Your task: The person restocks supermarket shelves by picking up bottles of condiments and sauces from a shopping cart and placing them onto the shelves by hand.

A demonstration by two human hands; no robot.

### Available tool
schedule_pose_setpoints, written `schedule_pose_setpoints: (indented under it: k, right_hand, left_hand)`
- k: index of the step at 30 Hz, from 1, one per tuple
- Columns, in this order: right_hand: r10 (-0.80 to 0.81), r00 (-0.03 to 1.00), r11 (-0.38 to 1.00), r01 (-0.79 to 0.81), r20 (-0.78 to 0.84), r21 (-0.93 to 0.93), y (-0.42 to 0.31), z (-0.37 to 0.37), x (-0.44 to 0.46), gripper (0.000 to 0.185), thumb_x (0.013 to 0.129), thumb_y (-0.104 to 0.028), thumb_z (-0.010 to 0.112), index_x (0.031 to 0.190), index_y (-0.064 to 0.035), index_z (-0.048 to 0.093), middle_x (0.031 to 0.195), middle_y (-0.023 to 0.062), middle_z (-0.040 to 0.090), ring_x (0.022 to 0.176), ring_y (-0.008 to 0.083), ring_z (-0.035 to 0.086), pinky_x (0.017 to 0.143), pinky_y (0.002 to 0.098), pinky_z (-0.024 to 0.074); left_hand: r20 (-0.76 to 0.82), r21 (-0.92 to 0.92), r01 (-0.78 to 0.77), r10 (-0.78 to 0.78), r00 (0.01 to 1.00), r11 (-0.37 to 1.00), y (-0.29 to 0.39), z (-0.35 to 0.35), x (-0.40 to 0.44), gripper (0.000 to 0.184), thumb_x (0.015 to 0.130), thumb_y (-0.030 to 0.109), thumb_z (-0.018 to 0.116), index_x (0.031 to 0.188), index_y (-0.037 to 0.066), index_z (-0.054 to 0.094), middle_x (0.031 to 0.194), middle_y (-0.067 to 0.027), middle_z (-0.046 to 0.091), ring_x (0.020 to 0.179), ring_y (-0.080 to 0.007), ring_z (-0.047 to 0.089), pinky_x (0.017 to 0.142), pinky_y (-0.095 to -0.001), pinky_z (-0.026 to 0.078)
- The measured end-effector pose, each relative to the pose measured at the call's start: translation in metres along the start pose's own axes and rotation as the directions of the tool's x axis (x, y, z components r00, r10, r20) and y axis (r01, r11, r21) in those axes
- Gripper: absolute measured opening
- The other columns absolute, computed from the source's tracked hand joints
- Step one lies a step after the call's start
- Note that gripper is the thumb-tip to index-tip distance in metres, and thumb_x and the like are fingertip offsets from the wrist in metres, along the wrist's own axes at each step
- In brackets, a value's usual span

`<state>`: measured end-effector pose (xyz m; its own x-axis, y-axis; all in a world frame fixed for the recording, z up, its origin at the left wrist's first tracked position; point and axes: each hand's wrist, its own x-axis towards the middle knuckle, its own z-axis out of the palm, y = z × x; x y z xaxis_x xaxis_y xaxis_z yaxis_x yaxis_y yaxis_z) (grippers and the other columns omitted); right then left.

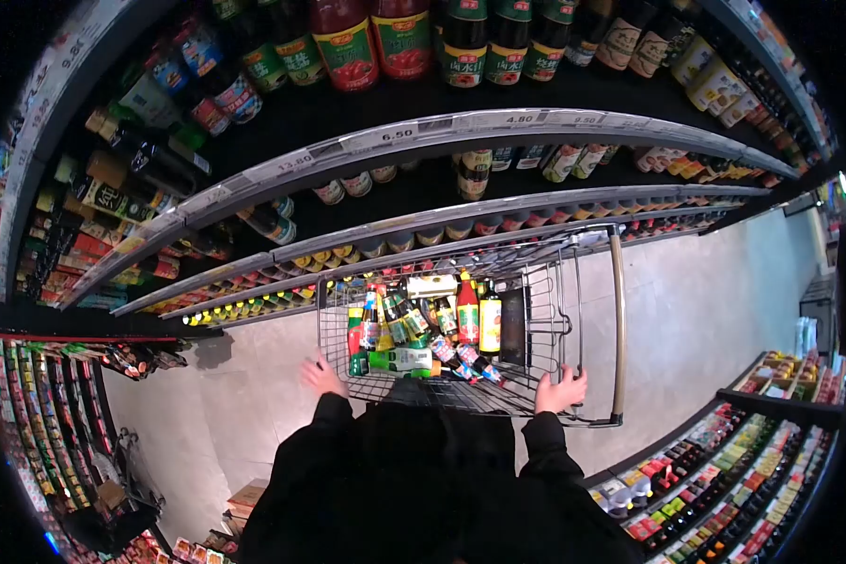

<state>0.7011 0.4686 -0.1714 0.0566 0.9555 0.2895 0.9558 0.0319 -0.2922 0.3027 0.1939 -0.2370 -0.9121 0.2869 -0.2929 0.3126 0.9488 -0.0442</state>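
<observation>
A wire shopping cart stands sideways in front of me, its long handle bar at the right. In its basket lie several sauce bottles, among them a red-sauce bottle, a dark bottle with a yellow label and a green-and-white bottle on its side. My left hand is open, fingers spread, beside the basket's near left corner and holding nothing. By the near right corner, close to the handle end, my right hand is open with fingers apart; whether it touches the wire frame I cannot tell.
Shelves with price strips curve along the far side, full of bottles such as large red-sauce bottles. More stocked shelves stand at the lower right and lower left. Cardboard boxes sit behind me on the left. Grey floor shows around the cart.
</observation>
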Motion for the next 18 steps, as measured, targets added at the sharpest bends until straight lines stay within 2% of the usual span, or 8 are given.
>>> schedule_pose_setpoints:
  k: [3, 8, 9, 11, 12, 13, 15, 18]
  right_hand:
    - [0.001, 1.0, 1.0, -0.001, -0.002, 0.02, -0.002, 0.003, 0.008, 0.037, 0.062, -0.019, 0.071, 0.098, -0.0139, 0.064, 0.129, 0.0215, 0.046, 0.114, 0.0398, 0.044, 0.095, 0.051, 0.0325]
    - [-0.006, 1.0, 1.0, 0.006, -0.03, 0.012, 0.0, 0.008, 0.012, 0.038, 0.057, -0.019, 0.072, 0.093, -0.0126, 0.062, 0.13, 0.0196, 0.047, 0.115, 0.0402, 0.045, 0.096, 0.051, 0.0332]
    - [-0.024, 0.998, 0.999, 0.025, -0.055, 0.022, 0.002, 0.011, 0.012, 0.036, 0.057, -0.018, 0.071, 0.091, -0.0121, 0.061, 0.131, 0.0203, 0.047, 0.114, 0.0401, 0.045, 0.096, 0.0506, 0.0326]
    - [-0.003, 0.999, 0.999, 0.005, -0.037, 0.042, 0.002, 0.012, 0.01, 0.035, 0.058, -0.017, 0.071, 0.091, -0.0114, 0.061, 0.132, 0.0208, 0.046, 0.113, 0.0396, 0.045, 0.097, 0.05, 0.0318]
    - [-0.003, 0.999, 0.999, 0.005, -0.043, 0.032, -0.002, 0.011, 0.011, 0.034, 0.057, -0.016, 0.071, 0.09, -0.0109, 0.06, 0.132, 0.0204, 0.046, 0.111, 0.0385, 0.045, 0.097, 0.0492, 0.0314]
    - [0.003, 0.999, 1.0, -0.002, -0.045, 0.017, -0.002, 0.013, 0.011, 0.034, 0.057, -0.016, 0.071, 0.09, -0.0109, 0.06, 0.132, 0.0204, 0.046, 0.111, 0.0385, 0.045, 0.097, 0.0492, 0.0314]
    - [0.018, 0.999, 0.999, -0.017, -0.039, 0.031, -0.003, 0.016, 0.01, 0.034, 0.057, -0.014, 0.071, 0.089, -0.011, 0.06, 0.131, 0.0197, 0.046, 0.109, 0.0374, 0.046, 0.096, 0.0486, 0.0316]
    - [0.036, 0.999, 0.999, -0.035, -0.032, 0.022, 0.002, 0.02, 0.01, 0.035, 0.056, -0.013, 0.071, 0.088, -0.0113, 0.059, 0.13, 0.0198, 0.046, 0.109, 0.0374, 0.045, 0.096, 0.0481, 0.0309]
  left_hand:
    - [-0.054, -0.053, -0.417, 0.414, 0.908, 0.907, 0.031, -0.008, 0.01, 0.091, 0.067, 0.01, 0.076, 0.146, 0.008, 0.031, 0.145, -0.0329, 0.03, 0.14, -0.0489, 0.02, 0.116, -0.0513, 0.019]
    - [-0.081, -0.336, -0.41, 0.408, 0.91, 0.848, 0.079, 0.035, 0.069, 0.052, 0.07, 0.017, 0.076, 0.114, 0.002, 0.051, 0.093, -0.0209, 0.057, 0.092, -0.0425, 0.055, 0.079, -0.0498, 0.046]
    - [0.114, -0.675, -0.119, 0.262, 0.958, 0.728, 0.076, 0.12, 0.125, 0.05, 0.071, 0.024, 0.077, 0.108, 0.001, 0.051, 0.099, -0.0227, 0.058, 0.094, -0.0423, 0.057, 0.078, -0.0484, 0.047]
    - [0.1, -0.761, -0.047, 0.189, 0.977, 0.647, 0.082, 0.145, 0.158, 0.055, 0.068, 0.029, 0.079, 0.103, -0.001, 0.051, 0.097, -0.0232, 0.059, 0.095, -0.0409, 0.058, 0.079, -0.0473, 0.048]
    - [0.309, -0.884, 0.224, 0.155, 0.938, 0.41, 0.087, 0.142, 0.173, 0.059, 0.063, 0.031, 0.083, 0.098, -0.002, 0.05, 0.093, -0.0231, 0.061, 0.091, -0.0412, 0.06, 0.078, -0.0472, 0.049]
    - [0.089, -0.438, -0.135, 0.192, 0.977, 0.889, 0.112, 0.07, 0.146, 0.059, 0.059, 0.028, 0.085, 0.096, -0.003, 0.05, 0.088, -0.0226, 0.062, 0.085, -0.0428, 0.061, 0.073, -0.0476, 0.05]
    - [-0.025, -0.467, -0.176, 0.186, 0.982, 0.866, 0.123, 0.089, 0.17, 0.059, 0.058, 0.026, 0.085, 0.096, -0.003, 0.05, 0.09, -0.0236, 0.062, 0.085, -0.0431, 0.061, 0.073, -0.0477, 0.05]
    - [0.13, -0.424, -0.127, 0.199, 0.971, 0.896, 0.14, 0.099, 0.192, 0.065, 0.064, 0.026, 0.082, 0.11, -0.002, 0.047, 0.1, -0.0256, 0.061, 0.099, -0.042, 0.06, 0.084, -0.0476, 0.05]
